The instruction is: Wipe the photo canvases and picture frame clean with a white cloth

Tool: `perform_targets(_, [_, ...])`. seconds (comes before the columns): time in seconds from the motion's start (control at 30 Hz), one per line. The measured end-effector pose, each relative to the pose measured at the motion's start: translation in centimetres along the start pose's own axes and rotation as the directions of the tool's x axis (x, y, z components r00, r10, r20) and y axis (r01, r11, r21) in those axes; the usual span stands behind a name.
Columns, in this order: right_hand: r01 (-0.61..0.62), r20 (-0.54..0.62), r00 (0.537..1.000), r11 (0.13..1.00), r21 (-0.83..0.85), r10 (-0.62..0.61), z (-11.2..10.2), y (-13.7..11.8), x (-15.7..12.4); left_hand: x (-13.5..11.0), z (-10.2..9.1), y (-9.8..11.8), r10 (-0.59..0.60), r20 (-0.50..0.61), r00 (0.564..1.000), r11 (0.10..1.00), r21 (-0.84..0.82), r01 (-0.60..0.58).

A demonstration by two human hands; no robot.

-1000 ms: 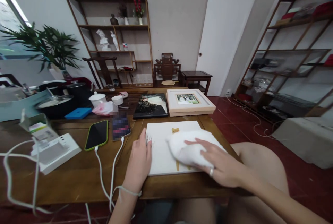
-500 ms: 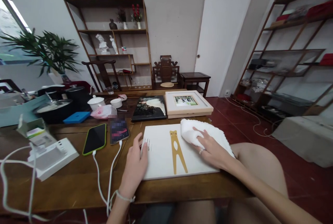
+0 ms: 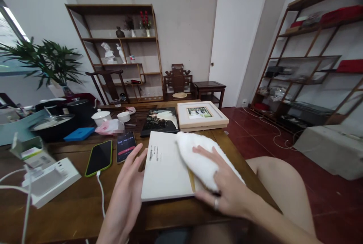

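A white board (image 3: 166,168), the back of a frame with a yellow stand on it, lies flat at the near edge of the wooden table (image 3: 70,213). My right hand (image 3: 224,189) presses a white cloth (image 3: 195,159) flat onto the board's right half, covering most of the stand. My left hand (image 3: 127,183) rests against the board's left edge with its fingers stretched out, holding nothing.
Behind the board lie a dark photo print (image 3: 161,120) and a light wooden picture frame (image 3: 200,115). To the left are two phones (image 3: 99,158) on charging cables, a white power strip (image 3: 45,181), pots, a teapot and a blue box. Shelves line the back and right walls.
My right hand has slid the cloth from the board's far right corner back toward me, covering the yellow stand again. My left hand has shifted lower along the left edge.
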State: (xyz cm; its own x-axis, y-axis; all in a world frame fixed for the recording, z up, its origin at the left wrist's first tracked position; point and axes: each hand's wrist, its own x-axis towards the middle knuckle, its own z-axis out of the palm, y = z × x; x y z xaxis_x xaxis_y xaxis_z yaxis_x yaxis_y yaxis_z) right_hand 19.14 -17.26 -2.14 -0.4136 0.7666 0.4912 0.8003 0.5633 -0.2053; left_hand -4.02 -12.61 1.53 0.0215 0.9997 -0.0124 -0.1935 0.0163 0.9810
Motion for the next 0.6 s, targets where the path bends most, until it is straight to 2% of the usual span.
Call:
perform_targets(0.07, [0.068, -0.009, 0.998, 0.997, -0.022, -0.069, 0.3, -1.9, 0.0, -1.0, -0.1, 0.5, 0.038, 0.009, 0.999, 0.999, 0.025, -0.039])
perform_targets(0.13, [0.076, -0.091, 0.993, 0.997, -0.023, -0.078, 0.8, -2.7, -0.2, -1.8, -0.3, 0.9, 0.076, -0.028, 0.997, 0.997, 0.0, -0.076])
perform_targets(0.27, [0.096, -0.284, 0.956, 0.994, 0.055, -0.077, 0.9, -1.4, -1.2, -2.6, -0.3, 1.2, 0.166, 0.046, 0.985, 0.985, -0.048, -0.164])
perform_targets(0.33, [0.024, -0.39, 0.921, 0.997, 0.078, 0.009, 0.0, -0.7, -1.3, -2.2, -0.2, 0.7, 0.26, 0.079, 0.962, 0.965, -0.056, -0.256])
perform_targets(0.4, [-0.171, -0.481, 0.843, 0.968, 0.185, 0.241, -1.4, -0.6, -0.9, -1.3, 0.0, -0.3, 0.331, 0.099, 0.938, 0.943, 0.009, -0.333])
perform_targets(0.47, [-0.324, -0.462, 0.728, 0.847, 0.421, 0.507, -3.0, -0.8, -0.2, -0.3, 0.2, -1.4, 0.319, 0.086, 0.944, 0.932, 0.151, -0.329])
perform_targets(0.5, [-0.338, -0.402, 0.692, 0.76, 0.555, 0.6, -3.7, -0.9, 0.2, 0.1, 0.3, -1.9, 0.307, 0.091, 0.947, 0.925, 0.206, -0.319])
perform_targets(0.6, [-0.235, -0.21, 0.658, 0.463, 0.855, 0.723, -4.7, -1.0, 1.3, 0.6, 0.7, -2.7, 0.246, 0.148, 0.958, 0.924, 0.264, -0.278])
